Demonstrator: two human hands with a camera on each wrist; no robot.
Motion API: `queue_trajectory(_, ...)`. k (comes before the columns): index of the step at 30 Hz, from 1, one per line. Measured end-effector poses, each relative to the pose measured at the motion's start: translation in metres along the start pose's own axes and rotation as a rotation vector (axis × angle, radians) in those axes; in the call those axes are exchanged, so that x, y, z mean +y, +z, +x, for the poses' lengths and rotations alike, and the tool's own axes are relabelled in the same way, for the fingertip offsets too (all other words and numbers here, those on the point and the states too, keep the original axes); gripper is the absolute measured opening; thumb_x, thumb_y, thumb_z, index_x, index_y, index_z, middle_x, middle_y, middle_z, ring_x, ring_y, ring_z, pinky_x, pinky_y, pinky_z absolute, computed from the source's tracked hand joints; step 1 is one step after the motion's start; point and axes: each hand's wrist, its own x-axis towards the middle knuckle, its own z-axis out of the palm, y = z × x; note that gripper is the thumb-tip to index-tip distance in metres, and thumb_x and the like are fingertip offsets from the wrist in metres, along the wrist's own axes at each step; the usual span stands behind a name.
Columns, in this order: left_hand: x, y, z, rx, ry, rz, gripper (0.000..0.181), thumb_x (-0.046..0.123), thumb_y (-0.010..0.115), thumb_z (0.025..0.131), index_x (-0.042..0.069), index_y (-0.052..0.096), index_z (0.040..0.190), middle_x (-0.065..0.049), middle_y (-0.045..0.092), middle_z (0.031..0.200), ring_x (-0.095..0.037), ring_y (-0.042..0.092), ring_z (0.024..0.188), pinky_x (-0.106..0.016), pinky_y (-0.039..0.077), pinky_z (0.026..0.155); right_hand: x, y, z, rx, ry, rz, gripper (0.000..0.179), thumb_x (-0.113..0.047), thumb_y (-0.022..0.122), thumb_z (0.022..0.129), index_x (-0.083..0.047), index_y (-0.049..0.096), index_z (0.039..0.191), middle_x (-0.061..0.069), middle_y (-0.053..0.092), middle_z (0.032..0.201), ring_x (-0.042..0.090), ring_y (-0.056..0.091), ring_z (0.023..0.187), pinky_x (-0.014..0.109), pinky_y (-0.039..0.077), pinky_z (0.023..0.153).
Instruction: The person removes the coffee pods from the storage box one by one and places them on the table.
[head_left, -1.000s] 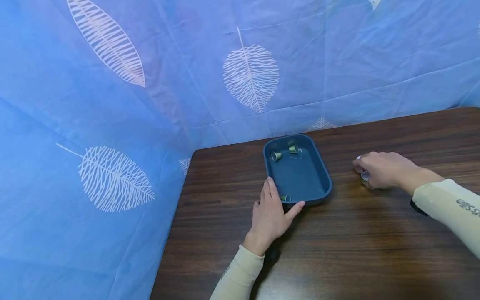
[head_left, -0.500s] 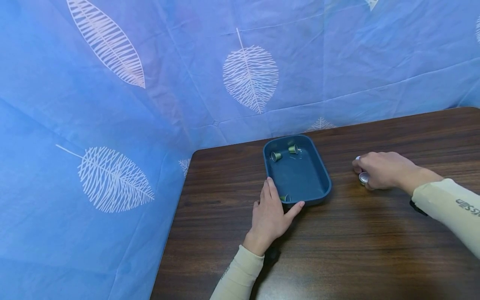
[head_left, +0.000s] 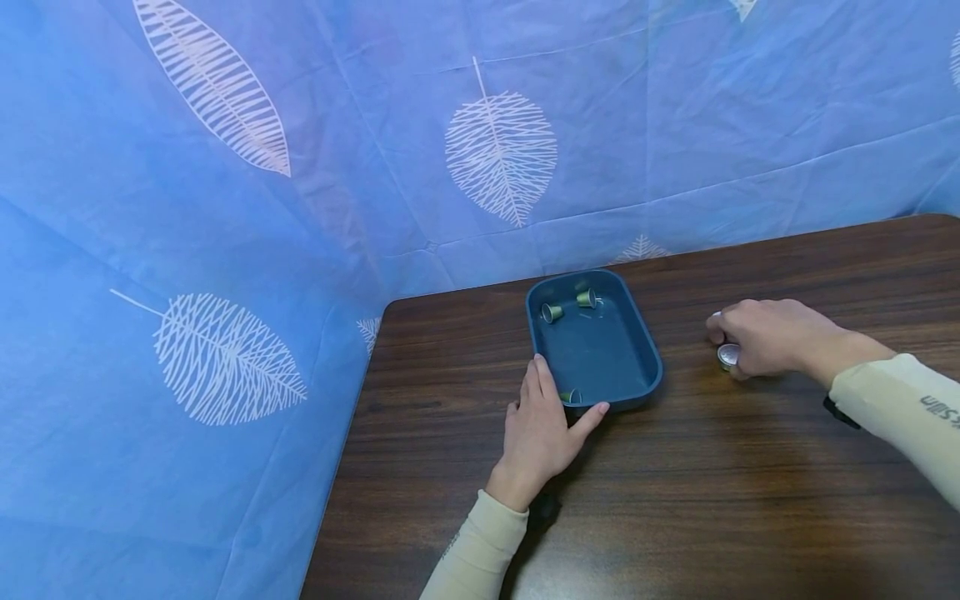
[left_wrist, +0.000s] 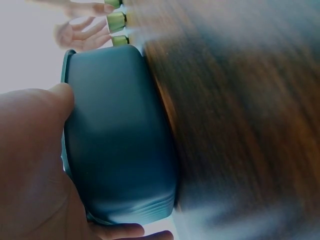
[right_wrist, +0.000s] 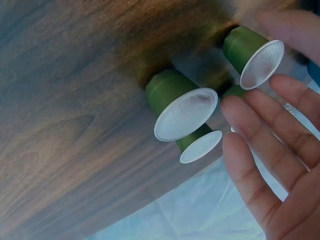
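Note:
My left hand [head_left: 536,442] spans the near left corner of a dark blue tray [head_left: 648,358], straight fingers along its side and thumb on the near rim. The left wrist view shows the thumb [left_wrist: 62,97] touching the tray's edge [left_wrist: 120,125]. My right hand [head_left: 772,337] is low over the table to the right, fingers loosely bent around a green coffee capsule [head_left: 727,357] standing foil side up. In the right wrist view this capsule [right_wrist: 252,57] lies between the thumb and forefinger; the forefinger appears to touch its rim. Other capsules [right_wrist: 182,105] stand beside the fingertips.
Inside the tray, capsules lie on their sides: two at the far end [head_left: 552,313] and one near the left hand [head_left: 573,397]. Dark wooden table [head_left: 675,508] surrounds everything. A blue cloth with white leaf prints [head_left: 375,167] hangs behind and to the left.
The capsule by my right thumb has turned until its foil faces up. My right hand has since shifted slightly right while the capsule stays put. The left hand and tray have not moved.

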Motion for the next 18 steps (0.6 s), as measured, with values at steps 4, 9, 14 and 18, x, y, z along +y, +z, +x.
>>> queue_trajectory(4, 0.0, 0.0, 0.0, 0.001, 0.001, 0.0, 0.115, 0.082, 0.051, 0.098, 0.006, 0.01, 0.173, -0.016, 0.025, 0.179, -0.031, 0.043, 0.159, -0.063, 0.048, 0.116, 0.001, -0.002, -0.001, 0.004, 0.002, 0.001, 0.038, -0.019, 0.093, 0.077, -0.008, 0.075, 0.11, 0.002, 0.075, 0.099, 0.02, 0.069, 0.083, 0.049, 0.058, 0.069)
queue_trajectory(9, 0.0, 0.0, 0.0, 0.0, -0.001, 0.009, 0.115, 0.083, 0.05, 0.098, 0.006, 0.009, 0.173, -0.016, 0.025, 0.179, -0.03, 0.043, 0.159, -0.062, 0.048, 0.116, 0.001, -0.01, 0.0, 0.005, 0.026, -0.004, 0.06, -0.029, 0.093, 0.08, 0.002, 0.073, 0.127, 0.01, 0.078, 0.111, 0.03, 0.074, 0.097, 0.054, 0.06, 0.074)
queue_trajectory(14, 0.001, -0.001, 0.0, 0.002, 0.0, 0.004, 0.115, 0.082, 0.051, 0.098, 0.006, 0.009, 0.173, -0.016, 0.025, 0.179, -0.03, 0.043, 0.159, -0.063, 0.048, 0.116, 0.0, -0.022, 0.002, 0.016, 0.036, -0.018, 0.072, -0.042, 0.091, 0.084, 0.005, 0.069, 0.134, 0.013, 0.077, 0.112, 0.034, 0.075, 0.1, 0.056, 0.06, 0.075)
queue_trajectory(18, 0.001, -0.001, -0.001, 0.002, 0.003, 0.007, 0.115, 0.082, 0.051, 0.098, 0.005, 0.009, 0.173, -0.016, 0.025, 0.179, -0.03, 0.043, 0.159, -0.063, 0.048, 0.116, -0.003, -0.032, 0.005, 0.032, 0.036, -0.031, 0.072, -0.047, 0.089, 0.085, 0.004, 0.069, 0.132, 0.012, 0.077, 0.108, 0.031, 0.075, 0.095, 0.055, 0.061, 0.073)
